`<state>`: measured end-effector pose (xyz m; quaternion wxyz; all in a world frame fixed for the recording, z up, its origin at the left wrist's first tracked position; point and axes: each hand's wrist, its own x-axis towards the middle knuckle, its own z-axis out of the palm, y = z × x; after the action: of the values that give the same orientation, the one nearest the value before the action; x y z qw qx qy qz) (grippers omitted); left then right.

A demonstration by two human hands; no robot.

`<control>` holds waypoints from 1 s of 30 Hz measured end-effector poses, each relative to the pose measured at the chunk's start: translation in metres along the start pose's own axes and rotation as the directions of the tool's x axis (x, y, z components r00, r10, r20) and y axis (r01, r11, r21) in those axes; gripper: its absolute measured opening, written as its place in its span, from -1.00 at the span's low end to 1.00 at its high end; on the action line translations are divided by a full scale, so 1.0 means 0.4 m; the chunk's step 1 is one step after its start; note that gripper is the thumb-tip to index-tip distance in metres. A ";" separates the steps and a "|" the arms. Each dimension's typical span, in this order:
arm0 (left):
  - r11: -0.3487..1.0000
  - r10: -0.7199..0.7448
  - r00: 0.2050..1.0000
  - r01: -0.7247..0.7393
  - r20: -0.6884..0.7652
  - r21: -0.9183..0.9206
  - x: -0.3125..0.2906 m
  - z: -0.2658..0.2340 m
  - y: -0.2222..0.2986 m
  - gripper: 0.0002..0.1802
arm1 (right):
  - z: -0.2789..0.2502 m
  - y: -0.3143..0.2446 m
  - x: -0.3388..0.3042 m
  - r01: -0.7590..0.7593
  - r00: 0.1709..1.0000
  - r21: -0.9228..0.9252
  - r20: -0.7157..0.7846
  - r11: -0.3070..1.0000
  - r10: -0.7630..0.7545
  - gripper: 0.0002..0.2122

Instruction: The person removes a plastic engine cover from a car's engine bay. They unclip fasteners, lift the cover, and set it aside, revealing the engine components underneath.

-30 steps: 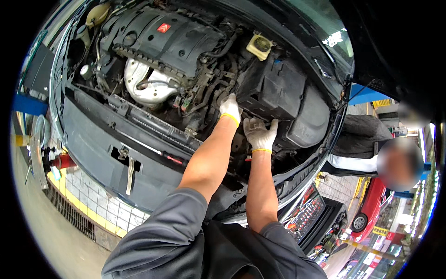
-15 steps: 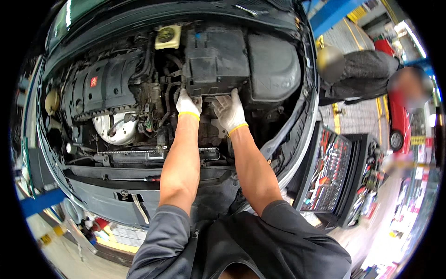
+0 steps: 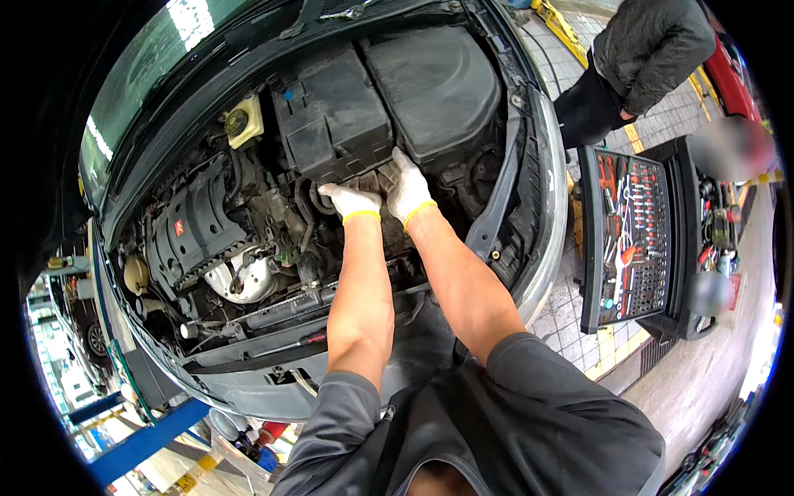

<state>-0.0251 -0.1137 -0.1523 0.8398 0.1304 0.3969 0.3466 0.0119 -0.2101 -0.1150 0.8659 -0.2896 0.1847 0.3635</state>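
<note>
Both my hands wear white knit gloves with yellow cuffs and reach into a car's engine bay. A black plastic battery box [image 3: 335, 112] sits there, a small blue spot on its top. At the lower left of its front edge is my left hand [image 3: 353, 201], thumb out to the side and fingertips tucked under the box. My right hand [image 3: 408, 190] grips the same edge at its right corner, thumb up against the front face. Its fingers, with greyish palm side, curl inward below the edge. What the fingertips touch beneath the box is hidden.
A rounded black housing [image 3: 438, 87] adjoins the box on the right. To the left are a yellowish reservoir [image 3: 244, 121] and the engine cover [image 3: 194, 219]. A red-handled screwdriver [image 3: 313, 339] lies on the front panel. An open tool tray [image 3: 628, 240] and a person [image 3: 649, 58] are at the right.
The whole view has tilted and shifted, so the engine bay looks rotated. Both hands stay at the box's front edge, a little closer together. The person at the right now appears higher up.
</note>
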 end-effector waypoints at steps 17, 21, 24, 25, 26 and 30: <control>0.995 0.067 0.989 -0.076 -0.134 -0.060 -0.028 0.011 -0.015 0.01 | -0.032 0.006 0.004 -0.110 0.988 0.258 -0.075 0.960 0.133 -0.59; 0.990 0.099 0.986 -0.111 -0.134 -0.087 -0.004 -0.008 0.002 0.02 | 0.008 -0.001 -0.021 -0.102 0.990 0.092 -0.086 0.991 0.110 -0.44; 0.996 0.006 0.997 -0.013 -0.081 -0.085 -0.043 0.028 -0.011 -0.03 | -0.022 -0.014 0.019 -0.045 0.998 0.066 -0.051 0.997 0.049 -0.40; 0.996 0.037 0.997 -0.042 -0.061 -0.081 -0.048 0.022 -0.004 -0.04 | -0.028 0.000 0.022 -0.059 0.998 0.079 0.025 0.995 0.057 -0.37; 0.994 0.070 0.996 -0.073 -0.046 -0.075 -0.052 0.017 0.004 -0.04 | -0.020 0.005 0.005 -0.116 0.992 0.105 0.063 0.988 0.110 -0.36; 0.991 -0.049 0.998 0.043 -0.047 -0.125 -0.098 -0.001 0.058 -0.04 | 0.006 0.014 -0.027 -0.069 0.996 0.069 -0.055 0.995 0.073 -0.34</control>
<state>-0.0539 -0.1238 -0.1182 0.8438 0.0603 0.3985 0.3543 0.0007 -0.2110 -0.1093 0.8560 -0.2639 0.2317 0.3794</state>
